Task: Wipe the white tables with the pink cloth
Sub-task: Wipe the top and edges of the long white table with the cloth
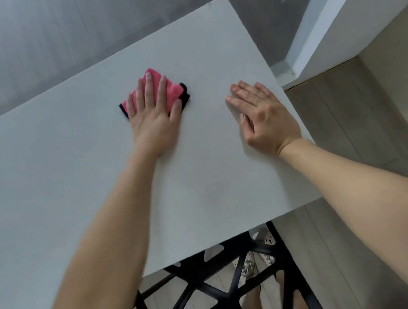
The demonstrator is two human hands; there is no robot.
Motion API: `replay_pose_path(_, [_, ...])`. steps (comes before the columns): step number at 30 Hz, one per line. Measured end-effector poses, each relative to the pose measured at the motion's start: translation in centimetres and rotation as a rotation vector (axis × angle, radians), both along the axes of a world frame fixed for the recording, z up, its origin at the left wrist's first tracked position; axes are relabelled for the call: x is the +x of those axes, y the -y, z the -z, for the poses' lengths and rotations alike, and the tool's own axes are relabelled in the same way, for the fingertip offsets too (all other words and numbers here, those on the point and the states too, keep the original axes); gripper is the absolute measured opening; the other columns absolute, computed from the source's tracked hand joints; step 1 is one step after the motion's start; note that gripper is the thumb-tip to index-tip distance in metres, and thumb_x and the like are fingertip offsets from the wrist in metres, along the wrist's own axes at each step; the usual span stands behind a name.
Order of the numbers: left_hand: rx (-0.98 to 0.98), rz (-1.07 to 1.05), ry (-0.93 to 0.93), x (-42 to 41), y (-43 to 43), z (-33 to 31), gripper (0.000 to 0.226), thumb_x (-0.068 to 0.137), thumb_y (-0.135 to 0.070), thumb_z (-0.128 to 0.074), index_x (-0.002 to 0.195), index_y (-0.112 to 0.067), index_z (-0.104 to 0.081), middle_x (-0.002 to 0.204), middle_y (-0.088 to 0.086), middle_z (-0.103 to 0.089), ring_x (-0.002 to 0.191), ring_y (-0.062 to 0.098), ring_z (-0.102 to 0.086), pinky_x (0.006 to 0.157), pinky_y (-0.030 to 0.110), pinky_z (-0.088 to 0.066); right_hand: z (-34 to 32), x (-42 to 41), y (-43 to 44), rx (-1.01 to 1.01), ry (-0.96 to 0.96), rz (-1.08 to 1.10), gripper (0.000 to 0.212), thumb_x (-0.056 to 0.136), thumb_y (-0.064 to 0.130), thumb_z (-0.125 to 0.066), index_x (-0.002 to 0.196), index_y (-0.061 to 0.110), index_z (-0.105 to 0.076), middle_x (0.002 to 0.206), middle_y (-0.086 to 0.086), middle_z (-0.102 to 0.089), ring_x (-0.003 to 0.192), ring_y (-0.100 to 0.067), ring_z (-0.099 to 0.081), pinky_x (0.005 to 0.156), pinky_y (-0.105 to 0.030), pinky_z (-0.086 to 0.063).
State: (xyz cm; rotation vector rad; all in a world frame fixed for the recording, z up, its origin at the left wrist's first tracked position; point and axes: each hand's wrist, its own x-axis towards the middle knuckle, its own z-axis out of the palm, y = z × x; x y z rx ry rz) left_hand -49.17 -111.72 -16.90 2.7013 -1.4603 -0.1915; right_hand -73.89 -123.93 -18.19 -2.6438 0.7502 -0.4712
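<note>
One white table [213,178] fills most of the frame. On it lies one pink cloth [162,88], upper centre. Two hands are on the tabletop: one left hand [154,116] at centre, flat on the cloth, and one right hand [265,119] to the right of it, flat on the bare surface. One black lattice chair [213,290] shows at the bottom. Two patterned slippers [248,266] appear through it.
</note>
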Motion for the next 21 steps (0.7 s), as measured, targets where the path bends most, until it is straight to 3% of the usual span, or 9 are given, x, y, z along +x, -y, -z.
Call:
replay_pose_path(2, [-0.022, -0.061, -0.012, -5.9, -1.5, 0.0, 0.078, 0.109, -0.060, -0.023, 0.174, -0.022, -0.006, 0.181, 0.008, 0.007, 0.168, 0.027, 0.008, 0.132, 0.060, -0.002, 0.1, -0.1, 0.0, -0.005, -0.001, -0.001, 0.057, 0.099, 0.015, -0.046, 0.154, 0.013, -0.059, 0.167, -0.008, -0.048, 0.160, -0.023, -0.037, 0.134, -0.049, -0.023])
replay_pose_path(5, [0.003, 0.463, -0.060, -14.4, -10.6, -0.8, 0.074, 0.113, -0.054, -0.036, 0.173, -0.019, -0.012, 0.181, 0.011, 0.002, 0.168, 0.032, 0.004, 0.132, 0.063, -0.010, 0.1, -0.2, 0.1, 0.000, -0.006, -0.005, 0.057, 0.099, 0.014, -0.045, 0.154, 0.011, -0.059, 0.167, -0.009, -0.049, 0.160, -0.024, -0.037, 0.134, -0.048, -0.021])
replay_pose_path(7, [0.027, 0.705, -0.059, -12.2, -12.7, -1.0, 0.070, 0.113, -0.054, -0.040, 0.173, -0.025, -0.018, 0.181, 0.007, -0.005, 0.168, 0.029, 0.000, 0.133, 0.061, -0.010, 0.1, -0.1, 0.1, -0.002, -0.011, -0.005, 0.057, 0.098, 0.015, -0.046, 0.154, 0.011, -0.059, 0.167, -0.010, -0.048, 0.161, -0.024, -0.036, 0.135, -0.048, -0.020])
replay_pose_path(9, [0.019, 0.566, -0.002, -6.6, -10.1, -0.5, 0.067, 0.112, -0.056, -0.036, 0.172, -0.030, -0.022, 0.181, 0.005, -0.009, 0.168, 0.026, -0.004, 0.133, 0.059, -0.012, 0.2, -0.1, 0.0, 0.002, -0.009, -0.005, 0.058, 0.098, 0.015, -0.046, 0.154, 0.011, -0.059, 0.167, -0.009, -0.048, 0.160, -0.024, -0.036, 0.135, -0.048, -0.020])
replay_pose_path(12, [0.035, -0.085, -0.052, -2.1, -5.7, -0.1, 0.075, 0.108, -0.062, -0.019, 0.174, -0.029, -0.006, 0.182, 0.004, 0.007, 0.167, 0.023, 0.009, 0.133, 0.057, -0.002, 0.3, -0.1, -0.1, -0.003, 0.003, 0.014, 0.057, 0.098, 0.016, -0.047, 0.153, 0.011, -0.060, 0.166, -0.010, -0.050, 0.160, -0.024, -0.038, 0.134, -0.048, -0.021])
replay_pose_path(13, [0.031, -0.180, -0.075, -3.7, -5.7, 0.3, 0.077, 0.108, -0.062, -0.016, 0.174, -0.026, 0.000, 0.181, 0.005, 0.012, 0.167, 0.024, 0.013, 0.132, 0.058, 0.001, 0.3, 0.0, -0.2, -0.006, -0.005, 0.012, 0.057, 0.097, 0.016, -0.047, 0.152, 0.010, -0.060, 0.165, -0.011, -0.050, 0.159, -0.025, -0.039, 0.134, -0.049, -0.022])
replay_pose_path(16, [0.004, 0.075, -0.044, -12.6, -10.5, -0.2, 0.076, 0.112, -0.057, -0.026, 0.174, -0.019, -0.002, 0.181, 0.011, 0.012, 0.167, 0.031, 0.012, 0.132, 0.063, -0.005, -0.2, 0.2, -0.7, -0.047, -0.075, 0.029, 0.057, 0.094, 0.018, -0.048, 0.148, 0.007, -0.063, 0.161, -0.015, -0.054, 0.155, -0.032, -0.044, 0.132, -0.052, -0.025])
replay_pose_path(18, [0.031, 0.294, -0.051, -15.9, -15.2, -0.7, 0.077, 0.113, -0.056, -0.036, 0.174, -0.019, -0.007, 0.181, 0.010, 0.008, 0.167, 0.032, 0.007, 0.131, 0.065, -0.013, -1.2, 1.4, -1.3, -0.069, -0.125, 0.083, 0.047, 0.091, 0.022, -0.052, 0.131, 0.003, -0.069, 0.144, -0.020, -0.064, 0.140, -0.039, -0.054, 0.127, -0.056, -0.033])
replay_pose_path(21, [0.059, 0.521, -0.049, -12.3, -16.3, -1.2, 0.074, 0.112, -0.058, -0.042, 0.173, -0.029, -0.014, 0.182, 0.004, 0.000, 0.168, 0.028, 0.003, 0.134, 0.060, -0.010, -2.5, 6.8, -2.2, -0.039, -0.068, 0.043, 0.034, 0.095, 0.026, -0.049, 0.109, 0.005, -0.072, 0.119, -0.017, -0.070, 0.120, -0.040, -0.061, 0.120, -0.056, -0.038])
